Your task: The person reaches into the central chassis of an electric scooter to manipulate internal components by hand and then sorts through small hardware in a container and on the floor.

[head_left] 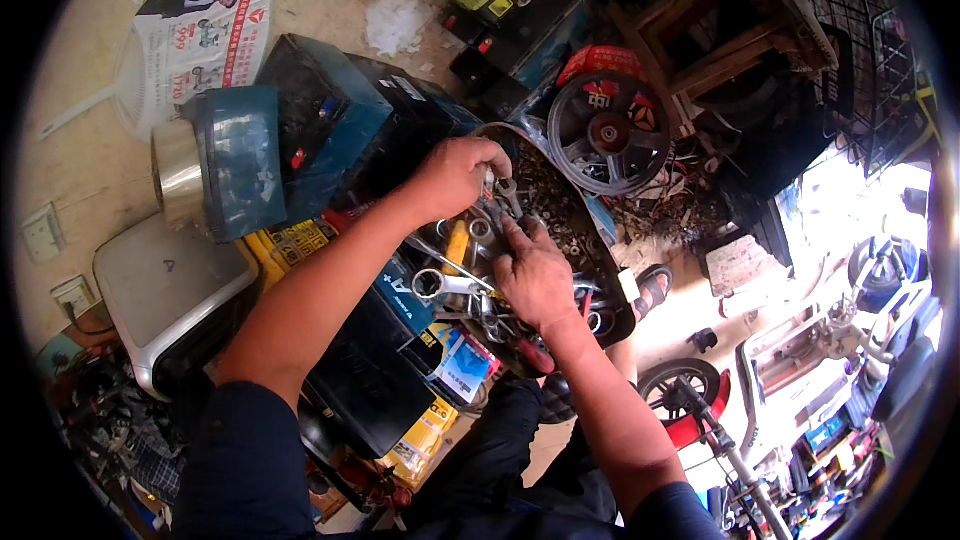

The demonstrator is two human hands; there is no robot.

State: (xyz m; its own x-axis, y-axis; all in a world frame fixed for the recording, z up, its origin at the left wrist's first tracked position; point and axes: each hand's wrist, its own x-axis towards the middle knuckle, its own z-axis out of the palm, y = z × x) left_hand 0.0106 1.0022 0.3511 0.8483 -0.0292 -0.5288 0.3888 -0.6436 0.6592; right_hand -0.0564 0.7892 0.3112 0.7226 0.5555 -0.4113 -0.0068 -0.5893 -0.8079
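Here, at frame centre, my left hand (455, 175) pinches a small wrench (505, 192) pointing lower right toward my right hand (535, 275), whose fingers lie flat in the tool tray (610, 270), gripping nothing I can tell.

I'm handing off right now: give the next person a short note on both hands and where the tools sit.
Left hand: closed on a small wrench over the parts tray.
Right hand: palm down in the tray, fingers among the loose wrenches; grip unclear.
Tray holds nuts, wrenches and red-handled pliers.
Done: one wrench is lifted out.
Left: the other tools lie unsorted in the tray.
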